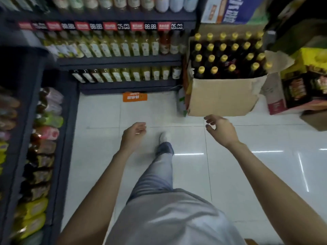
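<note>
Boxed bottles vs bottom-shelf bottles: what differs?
The boxed bottles are dark with yellow caps; the bottom-shelf bottles are mostly pale yellow with white labels. The boxed bottles sit packed in an open cardboard box on the floor; the bottom-shelf bottles line a dark shelf. Both sets stand upright.

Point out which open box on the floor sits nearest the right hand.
The plain brown carton filled with yellow-capped bottles, just beyond the right hand; the printed box of packets stands farther right.
</note>
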Tool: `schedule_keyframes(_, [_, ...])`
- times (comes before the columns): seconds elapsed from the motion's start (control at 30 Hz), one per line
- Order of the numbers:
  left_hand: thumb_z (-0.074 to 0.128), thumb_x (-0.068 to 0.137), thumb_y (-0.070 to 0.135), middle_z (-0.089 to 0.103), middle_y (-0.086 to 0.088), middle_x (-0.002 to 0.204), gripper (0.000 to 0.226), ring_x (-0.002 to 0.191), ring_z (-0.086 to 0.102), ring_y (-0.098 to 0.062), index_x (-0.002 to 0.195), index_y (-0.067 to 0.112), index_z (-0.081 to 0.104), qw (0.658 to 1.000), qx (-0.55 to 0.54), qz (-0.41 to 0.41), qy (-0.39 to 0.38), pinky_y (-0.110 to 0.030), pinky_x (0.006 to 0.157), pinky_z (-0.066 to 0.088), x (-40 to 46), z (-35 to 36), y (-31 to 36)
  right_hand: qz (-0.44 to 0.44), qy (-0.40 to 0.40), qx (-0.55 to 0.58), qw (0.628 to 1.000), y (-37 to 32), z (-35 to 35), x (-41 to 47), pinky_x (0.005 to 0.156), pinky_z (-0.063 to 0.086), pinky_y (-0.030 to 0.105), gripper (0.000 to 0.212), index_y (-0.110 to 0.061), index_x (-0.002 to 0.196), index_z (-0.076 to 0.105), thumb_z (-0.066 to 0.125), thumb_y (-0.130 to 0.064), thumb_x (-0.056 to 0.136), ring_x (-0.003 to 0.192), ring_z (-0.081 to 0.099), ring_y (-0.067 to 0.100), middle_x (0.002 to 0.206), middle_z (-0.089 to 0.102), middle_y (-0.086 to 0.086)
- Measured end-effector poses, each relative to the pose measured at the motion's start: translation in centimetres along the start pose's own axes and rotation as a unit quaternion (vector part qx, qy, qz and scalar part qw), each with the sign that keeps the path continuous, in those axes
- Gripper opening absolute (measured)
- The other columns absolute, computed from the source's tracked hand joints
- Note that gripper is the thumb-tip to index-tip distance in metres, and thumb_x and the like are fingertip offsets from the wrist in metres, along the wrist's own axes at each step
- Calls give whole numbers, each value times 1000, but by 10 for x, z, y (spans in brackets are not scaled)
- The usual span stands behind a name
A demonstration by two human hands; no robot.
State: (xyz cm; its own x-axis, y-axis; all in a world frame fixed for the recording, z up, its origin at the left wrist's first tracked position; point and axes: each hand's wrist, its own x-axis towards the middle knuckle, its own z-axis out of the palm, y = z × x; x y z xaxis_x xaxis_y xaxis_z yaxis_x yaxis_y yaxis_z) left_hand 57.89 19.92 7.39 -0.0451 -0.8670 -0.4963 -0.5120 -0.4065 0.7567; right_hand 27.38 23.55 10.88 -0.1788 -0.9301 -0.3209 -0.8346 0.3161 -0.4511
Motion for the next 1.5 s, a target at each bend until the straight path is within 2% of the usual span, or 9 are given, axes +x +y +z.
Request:
schedule_keyframes(0.2, [58, 90, 10, 64, -4, 116, 33, 105, 60, -17, 122, 12, 59, 985, 111, 79, -109, -30, 96, 47, 148, 73, 108, 87, 65, 66, 992, 61, -45, 122, 83, 51, 34, 32, -12, 117, 60, 58, -7, 86, 96, 62, 25, 107, 67, 8])
schedule_keyframes(0.47, [66, 87, 17, 63, 1, 118, 37, 104, 59, -12, 124, 16, 58, 978, 115, 123, -121, -21, 86, 44, 254, 167, 188, 130, 118, 101, 979, 133, -76, 255, 83, 45, 26, 37, -11, 121, 58, 53, -3, 86, 100, 62, 21, 111, 67, 3])
schedule_keyframes(0.67, [69, 82, 15, 53, -8, 126, 51, 115, 46, -19, 130, 15, 52, 978, 150, 144, -13, -23, 90, 39, 285, 216, 188, 37, -42, 10, 998, 191, -65, 338, 99, 41, 43, 60, -3, 135, 44, 62, 2, 78, 120, 48, 39, 131, 50, 22])
schedule_keyframes(0.8, [65, 82, 19, 59, -8, 118, 43, 108, 45, -19, 124, 11, 58, 932, 230, 275, 51, -26, 92, 38, 280, 240, 194, 23, -150, 46, 987, 207, -54, 367, 100, 40, 38, 69, -9, 132, 47, 74, 1, 68, 121, 49, 34, 130, 53, 17])
schedule_keyframes(0.97, [72, 76, 25, 63, -7, 113, 51, 109, 51, -28, 123, 13, 59, 917, 302, 240, 100, -39, 95, 39, 272, 285, 198, -17, -213, 74, 974, 218, -51, 382, 102, 39, 33, 76, -14, 134, 42, 77, -1, 68, 125, 47, 27, 135, 51, 11])
schedule_keyframes(1.17, [80, 66, 39, 68, -7, 103, 56, 105, 57, -28, 113, 15, 61, 890, 414, 110, 153, -39, 95, 27, 275, 321, 207, -45, -160, 71, 984, 213, -66, 372, 93, 41, 31, 71, -8, 131, 45, 79, -14, 70, 118, 52, 28, 129, 54, 13])
schedule_keyframes(1.3, [82, 62, 32, 64, -4, 87, 42, 85, 59, -26, 96, 16, 65, 875, 425, 143, 180, -37, 86, 30, 285, 337, 218, -46, -39, 140, 988, 208, -83, 348, 84, 42, 22, 69, -3, 122, 52, 83, -23, 64, 109, 56, 25, 118, 58, 12])
schedule_keyframes(1.4, [82, 64, 21, 59, -10, 95, 42, 86, 58, -30, 98, 9, 60, 927, 315, 146, 141, -39, 75, 43, 286, 353, 220, -67, 17, 167, 984, 201, -90, 338, 78, 40, 9, 68, 0, 118, 52, 83, -21, 62, 99, 51, 12, 112, 55, 11])
schedule_keyframes(1.5, [84, 65, 23, 54, -9, 114, 59, 107, 53, -27, 113, 9, 53, 986, 130, 18, 103, -40, 83, 48, 290, 358, 216, -56, 44, 198, 978, 202, -96, 336, 75, 33, -3, 67, 2, 116, 50, 84, -17, 61, 92, 41, 1, 109, 50, 10])
